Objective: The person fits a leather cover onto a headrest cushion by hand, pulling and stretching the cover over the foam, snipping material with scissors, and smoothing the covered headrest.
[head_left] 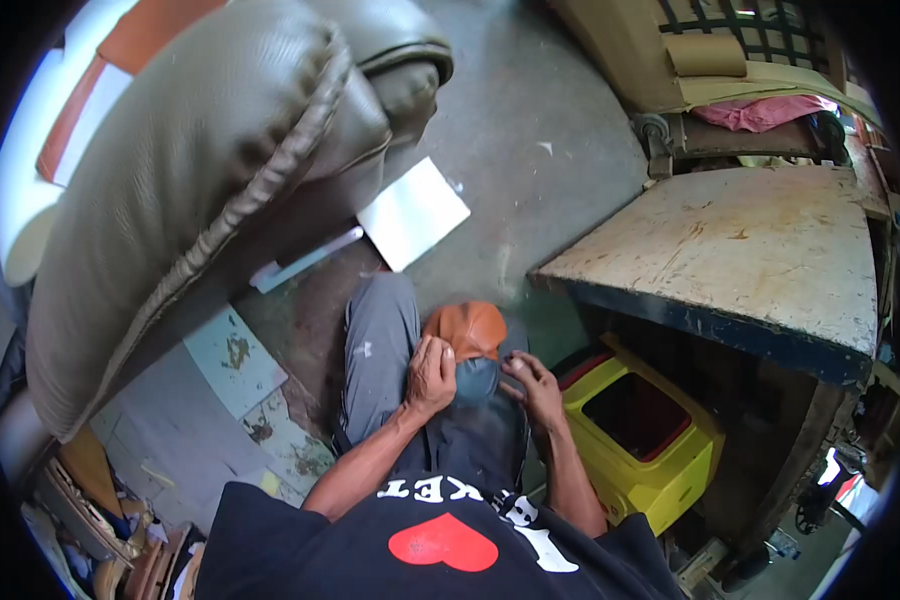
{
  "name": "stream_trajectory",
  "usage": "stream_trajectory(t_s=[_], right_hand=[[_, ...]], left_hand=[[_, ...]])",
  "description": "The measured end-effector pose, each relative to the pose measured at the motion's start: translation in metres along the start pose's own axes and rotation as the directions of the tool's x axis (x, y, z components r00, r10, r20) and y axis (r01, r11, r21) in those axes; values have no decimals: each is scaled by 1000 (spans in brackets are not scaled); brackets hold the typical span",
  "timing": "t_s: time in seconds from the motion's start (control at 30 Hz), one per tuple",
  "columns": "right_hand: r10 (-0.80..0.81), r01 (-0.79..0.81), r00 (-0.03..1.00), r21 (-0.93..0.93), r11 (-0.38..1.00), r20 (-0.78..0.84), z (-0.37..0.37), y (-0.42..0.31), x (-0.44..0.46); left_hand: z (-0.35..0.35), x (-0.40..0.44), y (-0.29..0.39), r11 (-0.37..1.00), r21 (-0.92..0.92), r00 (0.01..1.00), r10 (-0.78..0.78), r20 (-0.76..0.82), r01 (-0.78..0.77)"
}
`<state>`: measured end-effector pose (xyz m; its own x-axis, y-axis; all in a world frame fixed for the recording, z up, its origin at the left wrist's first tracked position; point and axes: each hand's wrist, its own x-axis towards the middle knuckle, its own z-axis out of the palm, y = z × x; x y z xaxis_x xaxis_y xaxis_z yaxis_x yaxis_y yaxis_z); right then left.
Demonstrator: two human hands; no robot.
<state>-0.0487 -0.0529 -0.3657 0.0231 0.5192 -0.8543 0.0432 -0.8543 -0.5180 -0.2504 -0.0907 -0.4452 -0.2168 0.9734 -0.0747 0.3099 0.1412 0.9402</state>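
An orange-brown leather piece (467,328), rounded like a small cover, lies over my lap between my knees. Below it shows a dark teal rounded piece (477,378); whether the two are joined I cannot tell. My left hand (431,374) is closed on the left edge of the leather piece, thumb on top. On the other side, my right hand (536,388) has its fingers curled and thumb and forefinger close together beside the teal piece. Something small and dark may be at its fingertips, too small to name.
A large grey-brown padded leather seat (200,170) looms at the left. To the right stand a worn wooden table (730,240) and, under it, a yellow plastic box (650,420) with a dark opening. A white sheet (413,213) lies on the floor ahead.
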Motion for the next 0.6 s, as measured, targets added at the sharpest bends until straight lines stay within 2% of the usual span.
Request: stream_trajectory(t_s=[0.03,0.1,0.13,0.17,0.23,0.27,0.3,0.33,0.4,0.43,0.47,0.53,0.6], right_hand=[[-22,22,1000,14,1000,5,3,-2,16],[-79,92,989,104,990,-124,14,10,42],[-71,76,992,39,996,-101,22,24,51],[-207,195,976,-168,966,-63,27,45,63],[-282,252,950,-202,946,-137,46,55,56],[-302,276,944,-188,943,-132,51,54,55],[-264,278,954,88,957,-139,56,55,52],[-226,259,965,359,897,-131,60,57,49],[-269,285,958,419,862,-99,61,61,45],[-302,299,951,466,833,-69,67,45,40],[-283,293,955,436,851,-90,71,38,24],[-328,323,941,492,809,-78,72,43,15],[-374,328,927,539,776,-26,73,49,8]], left_hand=[[-3,10,5,1000,8,1000,26,-1,-26],[-9,10,17,973,23,968,-229,102,228],[-4,7,10,973,107,975,-214,68,206],[-3,6,18,973,122,976,-204,75,194],[-2,3,41,931,361,984,-107,146,48],[3,3,29,944,302,944,-211,255,130],[3,6,28,945,310,950,-189,247,107],[3,10,30,948,290,946,-208,251,131],[0,10,32,942,279,923,-267,278,188],[-1,12,32,950,276,934,-225,277,147],[-1,11,33,927,361,927,-224,302,107],[-2,1,34,878,477,926,-219,307,50],[-10,-7,33,917,398,948,-156,277,34]])
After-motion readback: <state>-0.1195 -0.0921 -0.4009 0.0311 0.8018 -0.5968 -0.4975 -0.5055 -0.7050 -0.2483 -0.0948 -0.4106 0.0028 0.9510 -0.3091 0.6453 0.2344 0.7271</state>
